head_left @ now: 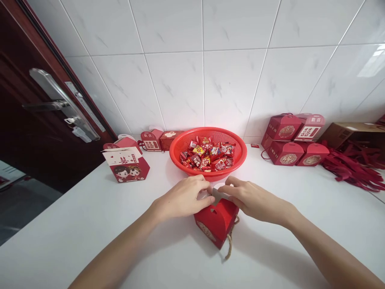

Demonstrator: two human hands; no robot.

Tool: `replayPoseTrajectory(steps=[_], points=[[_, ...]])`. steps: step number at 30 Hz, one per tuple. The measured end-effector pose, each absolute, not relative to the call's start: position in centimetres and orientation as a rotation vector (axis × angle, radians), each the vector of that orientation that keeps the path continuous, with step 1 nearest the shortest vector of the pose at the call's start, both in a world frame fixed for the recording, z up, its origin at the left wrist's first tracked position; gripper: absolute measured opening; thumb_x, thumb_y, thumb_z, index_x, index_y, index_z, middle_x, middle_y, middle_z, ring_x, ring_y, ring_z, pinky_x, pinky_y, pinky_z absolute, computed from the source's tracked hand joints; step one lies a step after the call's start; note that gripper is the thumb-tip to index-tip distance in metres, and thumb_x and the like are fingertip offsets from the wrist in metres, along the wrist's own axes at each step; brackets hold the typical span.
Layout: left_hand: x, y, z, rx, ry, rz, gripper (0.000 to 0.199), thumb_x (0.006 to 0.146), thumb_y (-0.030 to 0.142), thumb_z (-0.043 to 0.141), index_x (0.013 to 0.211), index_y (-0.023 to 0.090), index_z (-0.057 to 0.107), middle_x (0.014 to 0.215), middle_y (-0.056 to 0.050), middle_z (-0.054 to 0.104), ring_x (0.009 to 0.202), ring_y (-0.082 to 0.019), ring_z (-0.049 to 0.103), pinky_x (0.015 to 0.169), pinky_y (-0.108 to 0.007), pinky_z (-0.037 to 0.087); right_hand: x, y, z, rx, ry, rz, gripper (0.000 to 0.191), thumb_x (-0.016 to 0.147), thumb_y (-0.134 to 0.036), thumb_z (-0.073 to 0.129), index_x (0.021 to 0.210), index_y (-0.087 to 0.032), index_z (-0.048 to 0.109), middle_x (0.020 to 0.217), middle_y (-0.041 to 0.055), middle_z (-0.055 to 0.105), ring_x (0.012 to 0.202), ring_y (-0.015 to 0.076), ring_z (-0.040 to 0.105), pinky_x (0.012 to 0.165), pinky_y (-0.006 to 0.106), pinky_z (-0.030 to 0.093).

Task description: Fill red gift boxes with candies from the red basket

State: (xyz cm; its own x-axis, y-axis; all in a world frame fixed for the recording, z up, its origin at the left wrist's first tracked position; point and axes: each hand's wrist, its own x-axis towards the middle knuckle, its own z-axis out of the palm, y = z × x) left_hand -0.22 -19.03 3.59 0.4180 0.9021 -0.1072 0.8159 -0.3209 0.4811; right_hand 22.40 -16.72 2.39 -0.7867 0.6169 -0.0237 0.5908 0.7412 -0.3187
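A small red gift box [217,222] with a gold print and a twine cord stands on the white table, its top flaps partly raised. My left hand [188,196] is at the box's upper left, thumb and fingers closed around the edge of a flap. From the right, my right hand [245,196] pinches the flaps at the back of the top, where a grey inner side shows. The twine cord [230,241] hangs down the box's right side. Just behind both hands sits a red plastic basket [207,173] holding several wrapped candies [206,154].
Red boxes [287,154] are stacked at the back right, beside dark red ribbons [350,168] and an open cardboard carton [349,130]. More boxes [129,166] stand at the back left, near a door [27,92].
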Motion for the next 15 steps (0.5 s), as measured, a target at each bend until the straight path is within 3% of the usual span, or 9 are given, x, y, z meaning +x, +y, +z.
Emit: replayPoseTrajectory(steps=[5, 9, 11, 15], points=[[-1.8, -18.6, 4.4, 2.068, 1.282, 0.137, 0.025, 0.084, 0.038, 0.064, 0.101, 0.023, 0.073, 0.106, -0.005, 0.064, 0.096, -0.021, 0.065, 0.08, -0.029, 0.051, 22.7, -16.8, 2.9, -0.857, -2.88, 0.644, 0.046, 0.098, -0.008, 0.037, 0.121, -0.032, 0.067, 0.103, 0.0051, 0.06, 0.072, 0.0123, 0.06, 0.066, 0.026, 0.043], [-3.2, -18.4, 5.2, 2.051, 1.107, 0.06, 0.049, 0.079, 0.051, 0.073, 0.119, 0.024, 0.07, 0.117, -0.007, 0.065, 0.102, -0.023, 0.066, 0.084, -0.028, 0.051, 23.3, -16.7, 3.3, -0.765, -2.92, 0.786, 0.031, 0.1, -0.032, 0.049, 0.127, -0.027, 0.065, 0.115, 0.0088, 0.062, 0.073, 0.0136, 0.062, 0.072, 0.029, 0.047], [-3.5, -18.5, 5.4, 2.098, 1.07, 0.023, 0.058, 0.077, 0.056, 0.075, 0.125, 0.025, 0.068, 0.119, -0.006, 0.065, 0.103, -0.023, 0.065, 0.084, -0.028, 0.05, 23.5, -16.6, 3.4, -0.735, -2.941, 0.851, 0.04, 0.092, -0.042, 0.064, 0.13, -0.027, 0.064, 0.118, 0.0093, 0.062, 0.074, 0.0148, 0.064, 0.072, 0.029, 0.047], [-3.5, -19.3, 5.8, 2.19, 1.055, -0.006, 0.064, 0.074, 0.061, 0.076, 0.129, 0.029, 0.065, 0.113, -0.004, 0.066, 0.103, -0.022, 0.063, 0.084, -0.026, 0.048, 23.6, -16.8, 3.6, -0.735, -3.002, 0.78, 0.046, 0.083, -0.024, 0.074, 0.127, -0.032, 0.065, 0.124, 0.008, 0.062, 0.077, 0.0164, 0.066, 0.073, 0.029, 0.048]])
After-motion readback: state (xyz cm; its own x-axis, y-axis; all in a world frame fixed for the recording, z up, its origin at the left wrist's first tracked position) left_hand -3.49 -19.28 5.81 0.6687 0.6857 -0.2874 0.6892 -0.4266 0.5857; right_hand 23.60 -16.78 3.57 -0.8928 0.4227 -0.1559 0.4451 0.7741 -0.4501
